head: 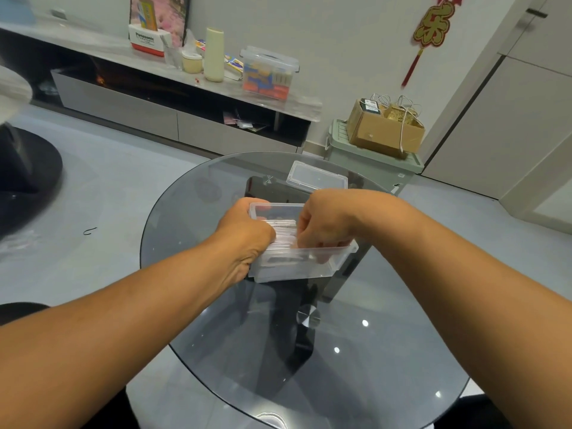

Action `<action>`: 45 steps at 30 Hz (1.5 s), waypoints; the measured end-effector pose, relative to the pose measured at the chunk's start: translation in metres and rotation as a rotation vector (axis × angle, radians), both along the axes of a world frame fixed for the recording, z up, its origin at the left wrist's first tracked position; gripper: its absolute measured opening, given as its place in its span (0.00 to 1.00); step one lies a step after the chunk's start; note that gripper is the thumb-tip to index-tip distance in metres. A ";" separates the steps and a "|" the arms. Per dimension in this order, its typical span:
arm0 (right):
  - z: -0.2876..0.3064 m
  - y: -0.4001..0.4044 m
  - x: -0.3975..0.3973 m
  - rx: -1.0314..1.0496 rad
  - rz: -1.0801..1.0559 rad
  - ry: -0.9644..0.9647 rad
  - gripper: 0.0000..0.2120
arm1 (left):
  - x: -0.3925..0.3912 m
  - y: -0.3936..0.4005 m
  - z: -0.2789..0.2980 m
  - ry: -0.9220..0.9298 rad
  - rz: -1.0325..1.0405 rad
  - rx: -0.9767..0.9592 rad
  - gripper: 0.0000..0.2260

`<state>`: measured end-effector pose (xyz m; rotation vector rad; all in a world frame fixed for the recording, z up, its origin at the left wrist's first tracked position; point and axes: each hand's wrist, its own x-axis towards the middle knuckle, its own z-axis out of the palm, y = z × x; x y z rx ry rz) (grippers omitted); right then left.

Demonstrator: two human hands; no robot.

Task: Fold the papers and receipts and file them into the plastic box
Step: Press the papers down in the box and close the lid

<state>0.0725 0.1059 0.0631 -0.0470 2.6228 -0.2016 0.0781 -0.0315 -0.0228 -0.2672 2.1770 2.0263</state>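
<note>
A clear plastic box [297, 267] stands open on the round glass table [340, 351], packed with folded white papers and receipts [283, 226] standing on edge. My left hand [244, 230] grips the box's left side, fingers curled round the wall. My right hand [322, 226] reaches down into the box from the right, its curled fingertips among the papers near the front wall. The fingers hide much of the stack. The box's clear lid [315, 176] lies on the table just behind.
Beyond the table, a green bin [371, 162] carries a cardboard box [383, 128]. A long low cabinet [173, 119] along the wall holds a clear storage tub [267, 72], a cream bottle and small items. A dark chair base [28, 174] is at left.
</note>
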 end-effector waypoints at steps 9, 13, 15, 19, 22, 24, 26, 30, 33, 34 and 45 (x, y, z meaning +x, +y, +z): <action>-0.009 0.006 -0.003 -0.281 -0.055 -0.067 0.15 | 0.000 0.005 -0.002 -0.015 0.080 -0.010 0.23; -0.018 -0.001 -0.008 -0.209 0.051 -0.003 0.12 | 0.000 0.005 -0.003 0.002 0.106 -0.013 0.20; -0.015 0.003 -0.009 -0.228 0.070 -0.021 0.12 | 0.000 0.005 -0.004 0.000 0.098 -0.011 0.21; -0.012 0.014 -0.011 -0.288 0.052 -0.048 0.08 | 0.000 0.005 -0.005 -0.001 0.085 0.006 0.21; -0.022 0.015 -0.008 -0.270 0.072 -0.026 0.08 | -0.001 0.006 -0.005 -0.009 0.092 0.013 0.21; -0.021 0.015 -0.007 -0.268 0.041 0.011 0.10 | -0.002 0.006 -0.006 -0.004 0.112 0.019 0.21; -0.017 0.017 -0.010 -0.214 -0.006 0.081 0.14 | -0.004 0.007 -0.006 0.005 0.146 0.035 0.20; -0.022 0.016 -0.020 0.087 0.080 0.128 0.12 | -0.003 0.009 -0.008 0.031 0.202 0.052 0.20; -0.025 0.013 -0.021 0.171 0.121 0.047 0.10 | -0.004 0.011 -0.009 0.042 0.219 0.069 0.20; -0.024 0.013 -0.021 0.106 0.086 0.024 0.10 | -0.004 0.011 -0.009 0.048 0.224 0.066 0.20; -0.026 0.020 -0.023 -0.182 -0.087 0.108 0.12 | -0.009 0.012 -0.010 0.046 0.246 0.081 0.21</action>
